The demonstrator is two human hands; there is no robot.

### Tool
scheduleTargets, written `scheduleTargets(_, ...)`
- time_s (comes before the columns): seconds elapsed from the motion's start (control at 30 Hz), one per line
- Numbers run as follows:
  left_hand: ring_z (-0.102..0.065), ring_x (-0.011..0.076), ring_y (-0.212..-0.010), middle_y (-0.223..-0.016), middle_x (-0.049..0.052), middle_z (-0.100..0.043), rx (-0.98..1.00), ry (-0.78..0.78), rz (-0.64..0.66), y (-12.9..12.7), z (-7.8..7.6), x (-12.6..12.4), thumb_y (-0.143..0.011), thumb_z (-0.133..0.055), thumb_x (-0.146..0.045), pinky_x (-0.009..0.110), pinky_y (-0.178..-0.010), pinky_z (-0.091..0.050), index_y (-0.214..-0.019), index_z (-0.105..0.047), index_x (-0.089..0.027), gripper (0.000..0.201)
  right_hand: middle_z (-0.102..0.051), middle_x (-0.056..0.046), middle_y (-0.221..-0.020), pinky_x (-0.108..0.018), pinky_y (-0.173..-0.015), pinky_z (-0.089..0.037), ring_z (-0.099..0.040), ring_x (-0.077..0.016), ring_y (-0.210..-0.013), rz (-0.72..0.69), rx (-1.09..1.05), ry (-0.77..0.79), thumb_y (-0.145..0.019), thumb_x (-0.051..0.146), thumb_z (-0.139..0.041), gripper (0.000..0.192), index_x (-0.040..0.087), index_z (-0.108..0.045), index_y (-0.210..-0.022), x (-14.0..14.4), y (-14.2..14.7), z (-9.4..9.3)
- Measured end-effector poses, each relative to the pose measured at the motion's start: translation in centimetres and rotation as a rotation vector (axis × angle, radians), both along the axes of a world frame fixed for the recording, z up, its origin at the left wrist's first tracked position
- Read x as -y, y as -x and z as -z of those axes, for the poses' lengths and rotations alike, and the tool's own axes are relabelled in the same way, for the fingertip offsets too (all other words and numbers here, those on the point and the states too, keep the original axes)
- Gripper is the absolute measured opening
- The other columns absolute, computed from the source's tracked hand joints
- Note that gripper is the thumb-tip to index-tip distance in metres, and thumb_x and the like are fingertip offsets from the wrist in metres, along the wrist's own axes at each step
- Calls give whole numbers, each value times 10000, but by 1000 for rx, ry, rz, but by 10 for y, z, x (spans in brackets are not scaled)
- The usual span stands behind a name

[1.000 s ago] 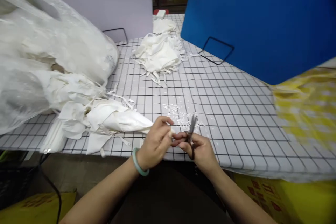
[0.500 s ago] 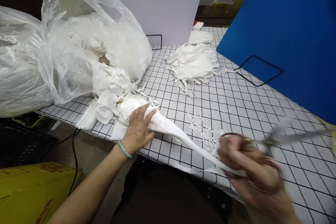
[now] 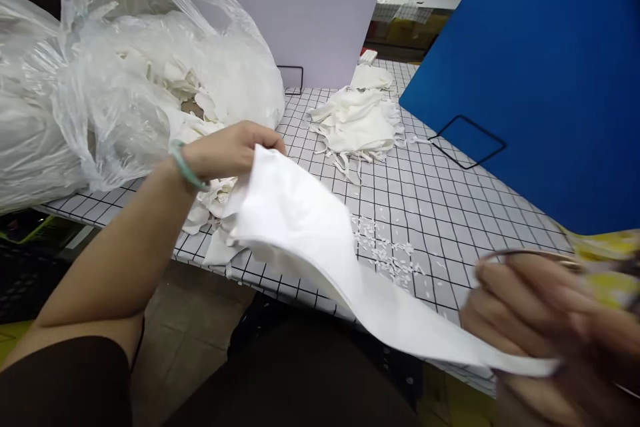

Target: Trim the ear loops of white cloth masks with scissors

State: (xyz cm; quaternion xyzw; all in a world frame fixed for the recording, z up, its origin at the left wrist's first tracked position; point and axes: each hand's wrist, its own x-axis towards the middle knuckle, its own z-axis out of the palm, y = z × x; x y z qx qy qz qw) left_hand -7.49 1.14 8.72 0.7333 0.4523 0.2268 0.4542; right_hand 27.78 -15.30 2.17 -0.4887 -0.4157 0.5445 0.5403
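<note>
A white fabric piece (image 3: pixel 305 213) with a long tapering end hangs stretched between my two hands, above the table's front edge. My left hand (image 3: pixel 240 147), with a green bangle at the wrist, pinches its upper left corner. At the lower right my right hand (image 3: pixel 540 327) is closed on the narrow end and is blurred. A scissors handle (image 3: pixel 530 255) loops over its fingers; the blades are not clear here. Behind the left hand lies a heap of white fabric pieces (image 3: pixel 220 197), partly covered. Small white clippings (image 3: pixel 390 250) are scattered beside the held fabric.
A big clear plastic bag (image 3: pixel 240 73) full of white pieces stands at the left. A pile of white fabric pieces (image 3: pixel 355 121) lies farther back on the checked tablecloth (image 3: pixel 435 200). A lilac panel (image 3: pixel 285 7) and a blue panel (image 3: pixel 525 67) stand behind.
My left hand has lifted off the heap, raising the fabric's wide end. The right hand has moved right and pulled the narrow end along; the scissors blades no longer show clearly.
</note>
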Motion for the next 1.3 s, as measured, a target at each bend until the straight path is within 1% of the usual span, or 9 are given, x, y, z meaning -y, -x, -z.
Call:
scheduleTargets(0.17, -569, 101, -531, -636, -6, -625, -41, 128, 4, -30, 44, -8, -697, -526, 40, 190, -459, -437, -733, -676, -132, 231, -368, 53, -603, -248, -384, -245, -265, -84, -449, -236, -245, 232, -746, 474, -789, 296, 251, -599, -793, -14, 84, 27)
scheduleTargets(0.27, -550, 98, -527, -611, -14, -616, -38, 183, 65, -44, 58, 11, -725, -555, -58, 185, -465, -418, -720, -680, -134, 146, -607, -18, -851, -305, -653, -483, -570, -169, -748, -68, -6, 92, -758, 440, -802, 344, 231, -616, -958, -23, 116, 62)
scheduleTargets(0.37, -574, 106, -558, -651, -13, -639, 31, 184, 129, -54, 61, 31, -774, -565, -121, 196, -498, -445, -786, -681, -136, 118, -646, -42, -1073, -345, -853, -496, -600, -216, -999, 96, 131, -120, -728, 402, -835, 396, 239, -602, -1003, -40, 134, 81)
scheduleTargets(0.57, -610, 161, -754, -822, 30, -687, -174, -450, -94, -47, 71, 27, -833, -571, -110, 275, -673, -487, -845, -657, -153, 96, -591, 55, -702, -228, -543, -434, -523, -106, -588, 40, -120, 45, -730, 424, -840, 344, 221, -593, -857, -71, 123, 89)
scheduleTargets(0.8, -563, 168, -724, -789, 31, -622, -244, -518, -175, -36, 91, 10, -904, -541, -148, 301, -680, -464, -822, -600, -156, 101, -673, 42, -755, -212, -596, -505, -604, -102, -652, 161, -268, 195, -595, 375, -935, 443, 200, -629, -862, -76, 95, 90)
scheduleTargets(0.9, -583, 176, -780, -866, 47, -651, -122, -276, 91, -51, 101, 27, -941, -557, -294, 308, -708, -487, -882, -621, -159, 161, -679, 42, -752, -217, -601, -521, -612, -103, -643, 152, -296, 200, -589, 369, -940, 453, 200, -626, -868, -75, 93, 87)
scheduleTargets(1.07, -575, 156, -752, -802, 33, -638, 113, 466, 485, -69, 110, 50, -975, -501, -478, 312, -743, -485, -886, -656, -158, 367, -650, 58, -728, -211, -552, -495, -580, -99, -596, 34, -247, 121, -640, 406, -909, 439, 223, -599, -892, -77, 90, 82)
scheduleTargets(1.17, -536, 127, -664, -713, 9, -592, 314, 735, 442, -69, 109, 59, -889, -640, -530, 278, -664, -461, -922, -692, -143, 392, -630, 48, -730, -236, -547, -494, -568, -115, -595, -73, -151, 87, -661, 471, -881, 442, 229, -596, -897, -83, 91, 80)
scheduleTargets(1.3, -438, 82, -600, -682, -11, -534, 397, 588, 136, -66, 103, 74, -871, -692, -483, 211, -540, -343, -889, -717, -128, 357, -667, -19, -974, -317, -778, -550, -637, -181, -863, -23, 85, -86, -727, 483, -839, 426, 247, -641, -1022, -84, 94, 82)
